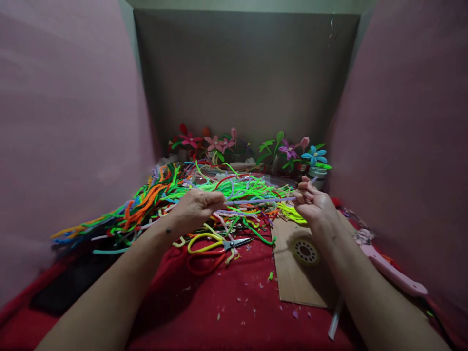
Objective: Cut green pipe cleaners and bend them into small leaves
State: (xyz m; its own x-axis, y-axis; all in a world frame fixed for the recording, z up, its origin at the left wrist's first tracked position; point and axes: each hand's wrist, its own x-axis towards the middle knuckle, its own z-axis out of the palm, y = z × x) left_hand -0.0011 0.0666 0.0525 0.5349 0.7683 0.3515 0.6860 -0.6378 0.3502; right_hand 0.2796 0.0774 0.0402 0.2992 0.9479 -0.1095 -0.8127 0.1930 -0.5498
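A thin lilac pipe cleaner is stretched nearly level between my two hands, above a heap of coloured pipe cleaners. My left hand is closed round its left end. The fingers of my right hand are curled on the other end, and a short lilac tip shows above them. Below my left hand, scissors with a yellow and a red handle lie on the red cloth, blades pointing right.
A roll of tape lies on a brown board near my right forearm. Further right is a pink tool. A dark flat object lies at left. Fuzzy flowers stand along the back, between pink side panels.
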